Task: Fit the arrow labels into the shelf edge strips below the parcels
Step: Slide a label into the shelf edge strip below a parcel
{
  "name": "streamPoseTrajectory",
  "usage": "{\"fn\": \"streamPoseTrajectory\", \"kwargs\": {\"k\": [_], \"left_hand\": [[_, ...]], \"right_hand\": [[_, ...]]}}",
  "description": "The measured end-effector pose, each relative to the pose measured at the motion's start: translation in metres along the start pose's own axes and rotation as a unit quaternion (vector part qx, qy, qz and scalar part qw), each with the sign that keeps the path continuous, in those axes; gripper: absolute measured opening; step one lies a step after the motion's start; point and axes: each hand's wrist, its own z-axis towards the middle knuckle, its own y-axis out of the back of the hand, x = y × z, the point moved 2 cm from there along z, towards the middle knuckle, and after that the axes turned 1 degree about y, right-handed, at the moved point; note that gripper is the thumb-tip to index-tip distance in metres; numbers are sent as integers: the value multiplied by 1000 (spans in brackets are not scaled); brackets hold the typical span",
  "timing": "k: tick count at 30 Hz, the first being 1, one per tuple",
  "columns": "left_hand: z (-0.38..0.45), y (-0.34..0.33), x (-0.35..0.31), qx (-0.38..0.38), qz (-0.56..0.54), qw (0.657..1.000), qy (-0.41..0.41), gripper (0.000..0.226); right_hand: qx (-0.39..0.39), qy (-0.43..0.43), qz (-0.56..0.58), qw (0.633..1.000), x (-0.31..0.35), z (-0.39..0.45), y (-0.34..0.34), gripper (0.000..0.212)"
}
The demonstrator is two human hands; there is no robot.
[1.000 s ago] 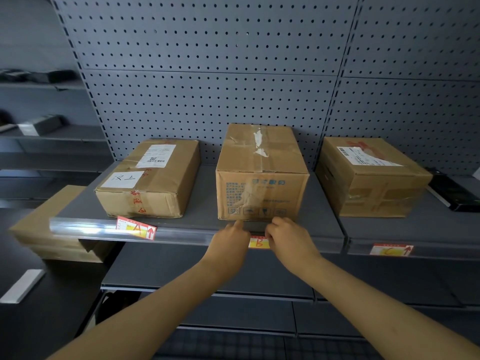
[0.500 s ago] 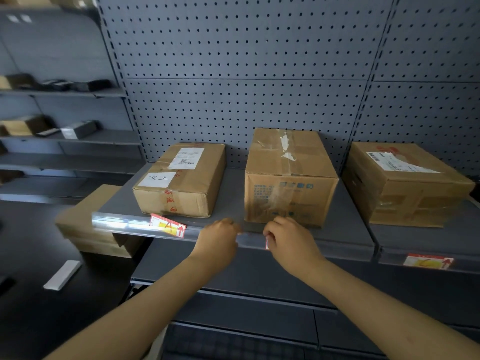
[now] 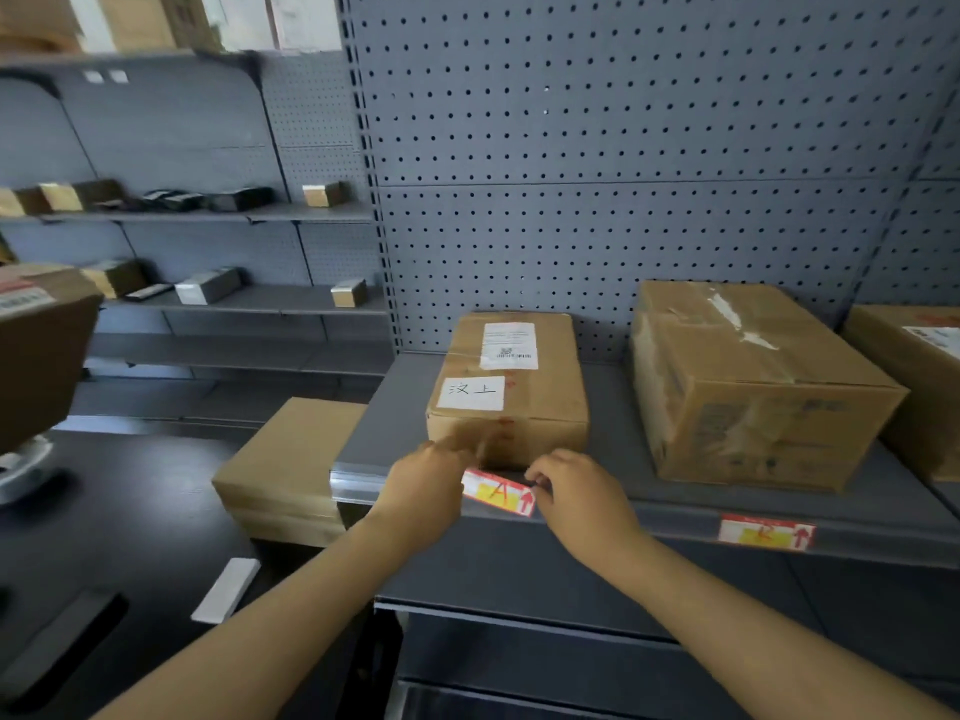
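Note:
A red and yellow arrow label marked A (image 3: 498, 492) sits crooked at the clear shelf edge strip (image 3: 623, 517), below the left parcel (image 3: 511, 392). My left hand (image 3: 423, 485) pinches the label's left end and my right hand (image 3: 576, 498) pinches its right end. A second arrow label (image 3: 766, 533) lies flat in the strip below the middle parcel (image 3: 753, 381). A third parcel (image 3: 919, 381) shows at the right edge.
A flat cardboard box (image 3: 291, 470) lies on a dark table (image 3: 104, 553) to the left, beside a white strip (image 3: 226, 589). Grey shelves with small boxes (image 3: 208, 285) stand at the far left. A brown box (image 3: 36, 345) looms at the left edge.
Both hands have left the middle label, which now lies in the strip, and moved left to the label marked A. The view has swung left with them.

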Motion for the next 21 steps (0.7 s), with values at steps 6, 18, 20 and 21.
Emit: {"fn": "streamPoseTrajectory", "kwargs": {"k": [6,18,20,21], "left_hand": [[8,-8,8,-17,-18,997,-69,34],[8,-10,-1,-55,23,993,-101,25],[3,-14,-2,-52,37,993,-99,23],[1,-16,-3,-47,41,994,-95,22]], "right_hand": [[-25,-25,-47,998,17,0,-14,14],[-1,-32,-100,994,22,9,-15,11],[3,-28,-103,994,21,10,-14,12],[7,-25,-106,994,22,10,-14,12]]}}
